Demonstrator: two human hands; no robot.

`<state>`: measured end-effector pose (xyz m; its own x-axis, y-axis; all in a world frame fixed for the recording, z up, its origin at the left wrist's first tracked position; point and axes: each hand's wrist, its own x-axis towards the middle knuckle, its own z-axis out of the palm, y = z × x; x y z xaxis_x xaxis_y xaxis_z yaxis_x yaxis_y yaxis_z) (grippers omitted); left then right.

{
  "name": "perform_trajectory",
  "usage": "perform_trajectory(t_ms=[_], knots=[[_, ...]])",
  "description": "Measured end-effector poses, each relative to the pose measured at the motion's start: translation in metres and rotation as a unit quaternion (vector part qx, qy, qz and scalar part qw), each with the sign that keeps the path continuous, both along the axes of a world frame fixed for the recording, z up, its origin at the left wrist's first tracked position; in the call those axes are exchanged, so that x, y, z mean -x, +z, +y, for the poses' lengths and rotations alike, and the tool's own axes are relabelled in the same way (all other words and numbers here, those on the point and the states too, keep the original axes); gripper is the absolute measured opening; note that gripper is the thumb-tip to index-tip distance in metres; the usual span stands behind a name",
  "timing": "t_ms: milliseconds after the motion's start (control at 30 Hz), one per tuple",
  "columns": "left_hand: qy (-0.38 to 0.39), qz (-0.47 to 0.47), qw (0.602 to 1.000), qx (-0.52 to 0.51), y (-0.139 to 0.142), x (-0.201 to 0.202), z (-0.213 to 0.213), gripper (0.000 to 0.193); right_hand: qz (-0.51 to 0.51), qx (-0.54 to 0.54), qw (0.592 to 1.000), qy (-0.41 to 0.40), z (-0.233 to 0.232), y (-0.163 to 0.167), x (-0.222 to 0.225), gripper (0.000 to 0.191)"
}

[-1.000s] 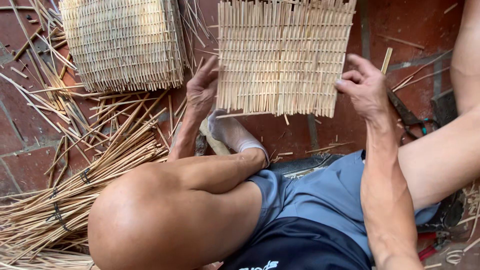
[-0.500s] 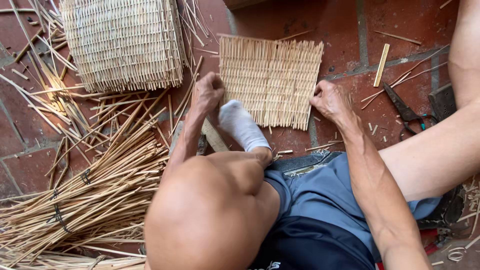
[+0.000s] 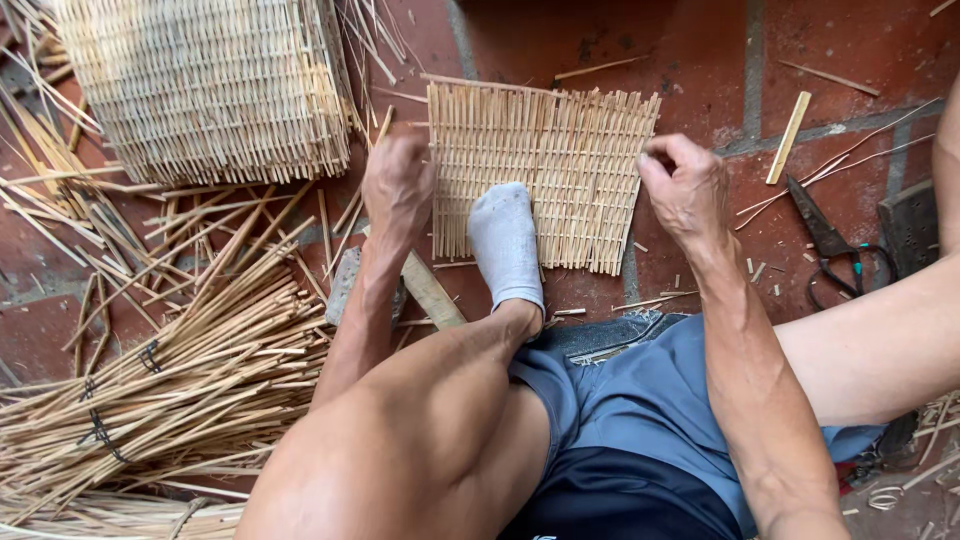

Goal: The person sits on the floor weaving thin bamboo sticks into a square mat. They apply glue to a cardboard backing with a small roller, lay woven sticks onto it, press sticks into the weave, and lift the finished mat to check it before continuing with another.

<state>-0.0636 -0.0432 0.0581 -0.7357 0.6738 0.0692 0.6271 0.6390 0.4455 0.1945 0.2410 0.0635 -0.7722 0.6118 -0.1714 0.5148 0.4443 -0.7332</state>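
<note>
The woven bamboo mat (image 3: pixel 545 170) now lies flat on the brick floor (image 3: pixel 850 60), lowered from before; left hand (image 3: pixel 397 185) fingers clamp its left edge, right hand (image 3: pixel 685 185) fingers pinch its right edge, a socked foot (image 3: pixel 507 245) pins its middle, beside the basket (image 3: pixel 205 85)

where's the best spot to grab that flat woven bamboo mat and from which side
Probably the two side edges of the woven mat, coming from left and right, where the left hand and right hand already sit. It lies flat, with a socked foot pinning its near edge.
</note>
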Motion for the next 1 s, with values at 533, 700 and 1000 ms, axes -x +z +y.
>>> perform_trajectory(t_ms=[533,700,1000], knots=[[-0.169,0.046,0.984,0.022,-0.025,0.012,0.110,0.009,0.034,-0.060,0.997,0.032,0.001,-0.049,0.035,0.026],[-0.213,0.031,0.975,0.053,-0.013,0.026,0.116,0.009,0.139,0.032,0.983,-0.118,0.035,-0.031,-0.011,0.021],[-0.295,0.004,0.955,0.033,-0.004,-0.114,0.107,0.080,-0.065,-0.177,0.977,-0.101,0.111,-0.039,-0.060,0.021]])
